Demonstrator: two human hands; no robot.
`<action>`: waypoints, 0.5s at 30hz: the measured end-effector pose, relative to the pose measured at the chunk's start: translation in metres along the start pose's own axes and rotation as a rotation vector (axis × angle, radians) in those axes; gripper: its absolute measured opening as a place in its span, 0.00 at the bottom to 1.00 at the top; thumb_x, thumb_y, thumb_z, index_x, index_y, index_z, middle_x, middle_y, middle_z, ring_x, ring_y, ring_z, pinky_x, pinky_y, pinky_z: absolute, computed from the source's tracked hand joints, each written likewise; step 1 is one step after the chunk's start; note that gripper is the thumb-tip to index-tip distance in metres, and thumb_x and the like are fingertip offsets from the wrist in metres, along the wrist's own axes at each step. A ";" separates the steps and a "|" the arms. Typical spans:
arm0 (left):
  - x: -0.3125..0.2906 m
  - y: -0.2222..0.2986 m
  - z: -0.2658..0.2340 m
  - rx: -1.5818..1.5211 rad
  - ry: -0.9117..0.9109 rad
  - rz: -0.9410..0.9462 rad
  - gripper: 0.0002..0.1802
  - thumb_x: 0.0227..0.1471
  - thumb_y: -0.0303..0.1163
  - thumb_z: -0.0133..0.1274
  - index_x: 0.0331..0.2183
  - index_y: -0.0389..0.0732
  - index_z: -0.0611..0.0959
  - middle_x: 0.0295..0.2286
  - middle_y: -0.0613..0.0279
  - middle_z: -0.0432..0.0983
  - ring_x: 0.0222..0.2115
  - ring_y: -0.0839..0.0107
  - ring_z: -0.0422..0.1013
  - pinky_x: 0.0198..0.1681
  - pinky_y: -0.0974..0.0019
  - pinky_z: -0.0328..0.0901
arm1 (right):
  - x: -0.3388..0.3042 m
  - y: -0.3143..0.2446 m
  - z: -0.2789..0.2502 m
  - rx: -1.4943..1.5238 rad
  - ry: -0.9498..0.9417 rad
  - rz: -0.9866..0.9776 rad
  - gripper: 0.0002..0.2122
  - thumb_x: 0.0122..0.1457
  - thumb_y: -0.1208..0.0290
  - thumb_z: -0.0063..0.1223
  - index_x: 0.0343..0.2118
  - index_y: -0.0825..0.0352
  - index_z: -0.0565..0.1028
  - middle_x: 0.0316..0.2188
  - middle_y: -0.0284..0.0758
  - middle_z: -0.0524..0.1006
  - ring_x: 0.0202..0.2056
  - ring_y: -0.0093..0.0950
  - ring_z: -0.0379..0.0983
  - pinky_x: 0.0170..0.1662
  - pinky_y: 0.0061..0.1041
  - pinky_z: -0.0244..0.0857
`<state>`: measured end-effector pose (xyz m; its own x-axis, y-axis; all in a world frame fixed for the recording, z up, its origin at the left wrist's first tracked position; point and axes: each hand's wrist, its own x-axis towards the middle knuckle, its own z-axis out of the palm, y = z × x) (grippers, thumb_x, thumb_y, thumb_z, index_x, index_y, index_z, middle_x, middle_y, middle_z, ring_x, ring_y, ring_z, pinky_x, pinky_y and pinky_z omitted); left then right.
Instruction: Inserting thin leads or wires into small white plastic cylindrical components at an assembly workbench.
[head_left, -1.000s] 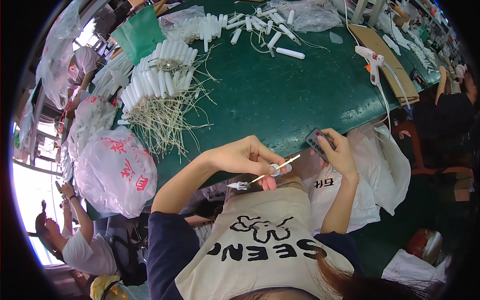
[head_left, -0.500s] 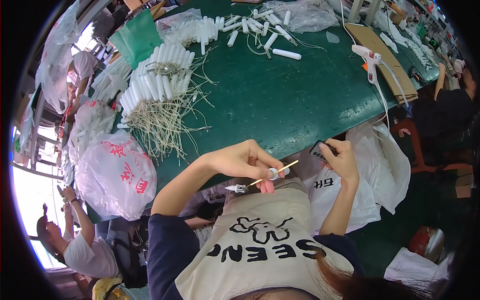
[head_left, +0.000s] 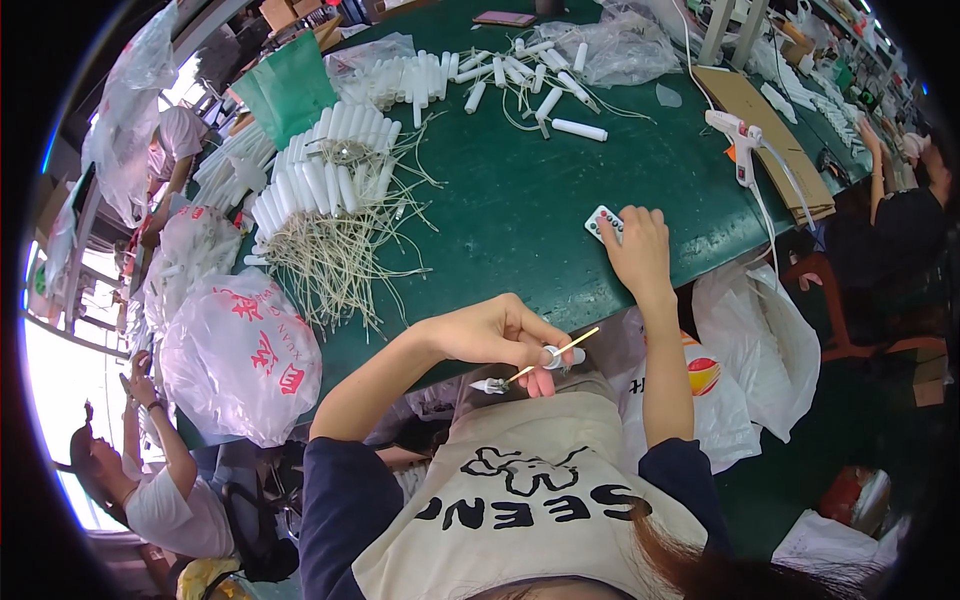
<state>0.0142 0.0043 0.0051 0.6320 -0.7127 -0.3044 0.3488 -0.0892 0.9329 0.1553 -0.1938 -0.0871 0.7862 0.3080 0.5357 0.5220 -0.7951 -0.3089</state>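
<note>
Cream-fronted top (head_left: 535, 490); navy sleeves (head_left: 350, 500)

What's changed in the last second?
The right hand moved forward, away from the body, bringing the remote control over the green tabletop; whether it's set down is unclear. The left hand still holds the yellow stick; the glue gun stayed put.

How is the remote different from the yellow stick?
The remote is flat and broad, but the yellow stick is long and thin. The remote is white with round buttons; the stick is plain yellow. The remote is at the right hand, while the left hand holds the stick. Both are small.
</note>
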 end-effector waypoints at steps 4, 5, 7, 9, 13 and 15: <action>-0.003 0.003 -0.002 -0.031 -0.009 0.012 0.16 0.52 0.26 0.47 0.43 0.28 0.76 0.26 0.50 0.79 0.28 0.69 0.77 0.33 0.71 0.71 | -0.001 0.004 0.008 0.077 0.066 0.061 0.12 0.54 0.63 0.53 0.30 0.69 0.70 0.29 0.40 0.72 0.33 0.40 0.65 0.37 0.36 0.59; -0.004 0.003 -0.002 -0.046 -0.004 0.002 0.16 0.52 0.26 0.47 0.42 0.28 0.76 0.26 0.49 0.79 0.28 0.68 0.77 0.33 0.71 0.71 | -0.001 0.004 0.008 0.079 0.065 0.059 0.12 0.54 0.63 0.53 0.30 0.69 0.70 0.29 0.40 0.72 0.33 0.40 0.65 0.37 0.36 0.59; -0.006 0.003 -0.003 -0.055 -0.009 0.005 0.16 0.52 0.27 0.47 0.42 0.28 0.76 0.26 0.49 0.79 0.28 0.68 0.77 0.33 0.71 0.71 | -0.001 0.006 0.008 0.149 0.081 0.079 0.11 0.52 0.65 0.55 0.32 0.68 0.70 0.29 0.39 0.72 0.33 0.39 0.64 0.38 0.36 0.59; -0.006 0.004 -0.003 -0.065 -0.013 0.013 0.15 0.52 0.27 0.48 0.41 0.28 0.76 0.26 0.49 0.79 0.27 0.68 0.77 0.32 0.71 0.71 | -0.001 0.005 0.006 0.188 0.098 0.081 0.10 0.52 0.66 0.55 0.31 0.68 0.70 0.29 0.39 0.71 0.33 0.38 0.64 0.38 0.35 0.59; -0.007 0.008 -0.003 -0.085 -0.017 0.036 0.16 0.52 0.28 0.48 0.41 0.29 0.77 0.26 0.49 0.79 0.27 0.68 0.77 0.31 0.71 0.70 | -0.004 -0.007 -0.020 0.404 0.226 -0.128 0.12 0.50 0.65 0.57 0.29 0.68 0.72 0.29 0.36 0.71 0.34 0.34 0.65 0.38 0.31 0.60; -0.010 0.010 -0.005 -0.092 -0.003 0.059 0.15 0.52 0.29 0.49 0.41 0.29 0.77 0.26 0.49 0.79 0.26 0.68 0.77 0.31 0.72 0.70 | -0.019 -0.018 -0.046 0.924 -0.176 -0.135 0.13 0.42 0.69 0.62 0.32 0.66 0.75 0.35 0.32 0.74 0.37 0.31 0.66 0.38 0.28 0.61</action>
<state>0.0150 0.0142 0.0165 0.6510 -0.7171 -0.2490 0.3735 0.0170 0.9275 0.1163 -0.2096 -0.0555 0.6991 0.5015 0.5096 0.6081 -0.0421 -0.7928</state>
